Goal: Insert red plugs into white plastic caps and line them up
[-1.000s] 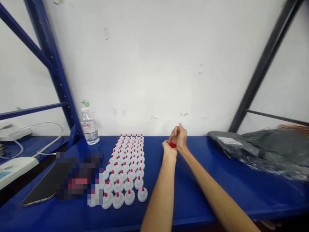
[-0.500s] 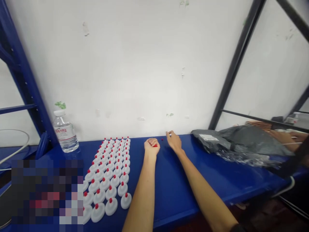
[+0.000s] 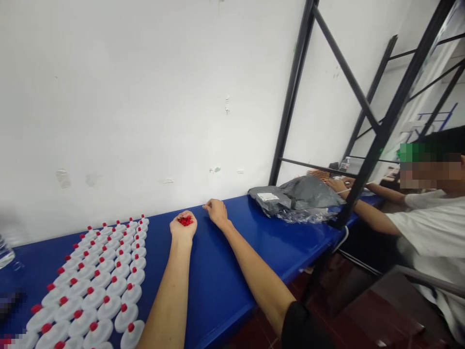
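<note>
My left hand, palm up and cupped, holds a small heap of red caps. Beside it, just to the right, my right hand is low over the blue table near the wall, thumb and fingers drawn together. What is between those fingertips, if anything, is too small to make out. Left of my left arm stand rows of round white plastic lids, each with a red cap on its nozzle.
A grey plastic bag with clear wrap lies at the table's right end by a black metal frame. Beyond it, a person in a white shirt works with both hands. Part of a water bottle shows at the left edge.
The view has swung right, bringing the neighbouring person in. My left hand has opened from a fist into a cupped palm, showing the red caps. The loose red speck on the table no longer shows.
</note>
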A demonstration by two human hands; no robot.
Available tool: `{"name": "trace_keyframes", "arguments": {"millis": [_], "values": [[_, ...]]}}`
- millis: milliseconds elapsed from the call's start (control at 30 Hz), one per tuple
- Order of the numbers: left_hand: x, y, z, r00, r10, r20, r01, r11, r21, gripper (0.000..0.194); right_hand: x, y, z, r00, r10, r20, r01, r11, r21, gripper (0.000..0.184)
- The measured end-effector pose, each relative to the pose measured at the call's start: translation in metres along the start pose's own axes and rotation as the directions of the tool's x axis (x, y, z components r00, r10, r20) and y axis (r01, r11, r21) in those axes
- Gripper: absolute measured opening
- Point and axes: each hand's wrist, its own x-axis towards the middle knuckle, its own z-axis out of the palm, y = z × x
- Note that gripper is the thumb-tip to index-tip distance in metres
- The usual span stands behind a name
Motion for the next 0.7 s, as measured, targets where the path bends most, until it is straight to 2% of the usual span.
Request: {"name": "trace_keyframes", "arguments": {"millis": [167, 233, 333, 500, 700], "values": [[-0.004, -0.002, 0.006, 0.997, 0.02, -0.074, -0.02, 1.0, 0.001, 0.027, -0.014, -0.037, -0.026, 0.979, -0.202, -0.041, 0.206, 0.966, 0.157, 0.02], [-0.004, -0.002, 0.008, 0.996, 0.025, -0.085, -0.023, 1.0, 0.019, 0.026, -0.024, -0.049, -0.031, 0.947, -0.319, -0.041, 0.32, 0.923, 0.214, 0.018], [-0.004, -0.004, 0.009, 0.997, 0.024, -0.076, -0.019, 0.998, 0.059, 0.024, -0.037, -0.058, -0.03, 0.89, -0.455, 0.014, 0.446, 0.878, 0.177, 0.013], [-0.003, -0.005, 0.008, 0.999, 0.017, -0.04, -0.012, 0.992, 0.127, 0.022, -0.049, -0.061, -0.027, 0.851, -0.51, 0.123, 0.516, 0.856, -0.027, 0.021], [0.001, -0.004, 0.008, 0.998, -0.04, 0.053, 0.026, 0.972, 0.235, 0.018, -0.061, -0.074, -0.043, 0.848, -0.516, 0.122, 0.528, 0.843, -0.105, 0.035]]}}
